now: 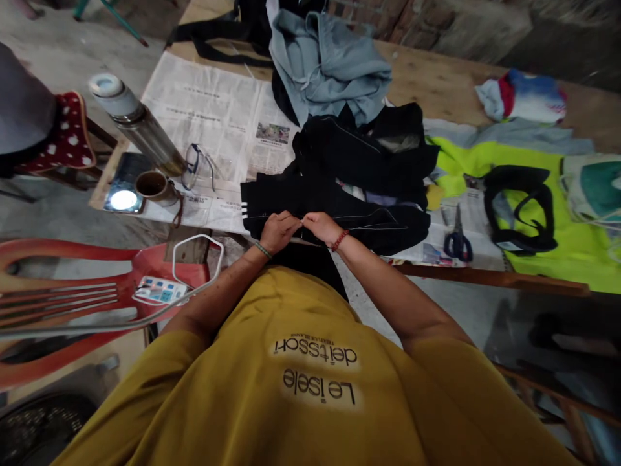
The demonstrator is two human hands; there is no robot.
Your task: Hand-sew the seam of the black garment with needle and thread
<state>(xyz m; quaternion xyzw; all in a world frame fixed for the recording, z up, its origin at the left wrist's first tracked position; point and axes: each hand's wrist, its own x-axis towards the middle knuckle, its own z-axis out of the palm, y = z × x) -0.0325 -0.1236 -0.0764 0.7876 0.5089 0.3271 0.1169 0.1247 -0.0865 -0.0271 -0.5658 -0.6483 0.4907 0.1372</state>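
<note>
Black trousers or a similar dark garment (276, 197) with short white stripes at one end lies along the table's near edge. On its near side, my left hand (280, 231) is closed, fingertips pinching the cloth. Almost touching it, my right hand (323, 228) is also closed in a pinch. A tiny pale bit shows between the two sets of fingertips, too small to name. Thin white thread (378, 227) trails over the black cloth to the right of my right hand.
Left on the newspaper (208, 97) stand a steel flask (152, 139), a brown cup (154, 186), glasses (196, 168) and a lit phone (122, 199). Scissors (457, 244), a black strap (521, 243) and yellow-green cloth (533, 259) lie right. Grey clothing (334, 61) is piled behind; a red chair (145, 265) stands left.
</note>
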